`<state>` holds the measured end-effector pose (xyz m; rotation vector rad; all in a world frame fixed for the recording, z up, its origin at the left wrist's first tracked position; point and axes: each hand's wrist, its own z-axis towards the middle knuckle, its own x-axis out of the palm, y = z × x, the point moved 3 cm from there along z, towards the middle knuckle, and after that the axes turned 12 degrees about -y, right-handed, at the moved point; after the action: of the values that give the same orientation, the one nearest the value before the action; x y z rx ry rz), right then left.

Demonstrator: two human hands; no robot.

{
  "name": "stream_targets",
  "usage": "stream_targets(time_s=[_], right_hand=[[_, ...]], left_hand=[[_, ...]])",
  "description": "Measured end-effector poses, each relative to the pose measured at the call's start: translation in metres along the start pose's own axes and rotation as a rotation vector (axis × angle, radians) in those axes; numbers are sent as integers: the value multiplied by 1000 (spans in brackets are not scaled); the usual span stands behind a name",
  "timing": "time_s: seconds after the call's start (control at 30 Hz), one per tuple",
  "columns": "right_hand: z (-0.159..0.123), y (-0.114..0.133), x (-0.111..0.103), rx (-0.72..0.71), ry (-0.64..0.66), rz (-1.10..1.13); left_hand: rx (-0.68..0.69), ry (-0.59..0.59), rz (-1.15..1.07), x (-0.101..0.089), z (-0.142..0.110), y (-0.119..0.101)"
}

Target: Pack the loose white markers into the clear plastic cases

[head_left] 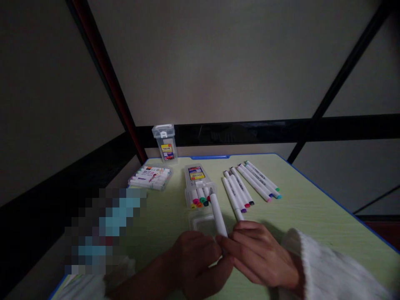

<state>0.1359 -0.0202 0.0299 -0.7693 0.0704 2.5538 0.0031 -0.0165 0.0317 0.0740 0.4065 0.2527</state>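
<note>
My left hand [200,264] is closed around the lower end of a white marker [218,214]. The marker stands tilted, its bare dark tip pointing up and away from me. My right hand [261,252] presses against the left with its fingertips on the same marker. Beyond the right fingers a slim white barrel [238,213] shows; I cannot tell whether that hand touches it. Just past the marker tip lies a clear plastic case [200,183] on its side, its mouth towards me, with several coloured marker ends inside. Its transparent lid [203,221] is folded down on the table, partly behind the hands.
Several white markers [256,181] with coloured ends lie in a loose row on the right of the pale green table [312,216]. A flat pack of markers [151,177] is at the left. Behind it stands a closed clear case [165,143], near the wall. Blurred pixels cover the left edge.
</note>
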Motion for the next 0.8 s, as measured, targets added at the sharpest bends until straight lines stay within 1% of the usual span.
stream_targets(time_s=[0.13, 0.2, 0.33, 0.4, 0.43, 0.57, 0.63, 0.8], right_hand=[[1, 0, 1, 24, 19, -4], [1, 1, 1, 21, 26, 0], [0, 1, 2, 23, 42, 29], [-1, 0, 3, 45, 71, 46], [-1, -1, 4, 59, 89, 53], [-3, -4, 7, 116, 147, 48], [-3, -5, 8, 136, 152, 40], [-3, -4, 7, 150, 151, 35]], left_hand=[[-26, 5, 55, -3, -1, 0], [-14, -37, 39, -5, -2, 0], [-7, -28, 32, -2, -3, 2], [21, -87, 29, -1, -4, 3], [21, -97, 27, 0, -4, 3], [-24, -56, 79, 3, -6, 7], [-42, -34, 107, 3, -6, 8], [-87, -30, 126, 3, -5, 8]])
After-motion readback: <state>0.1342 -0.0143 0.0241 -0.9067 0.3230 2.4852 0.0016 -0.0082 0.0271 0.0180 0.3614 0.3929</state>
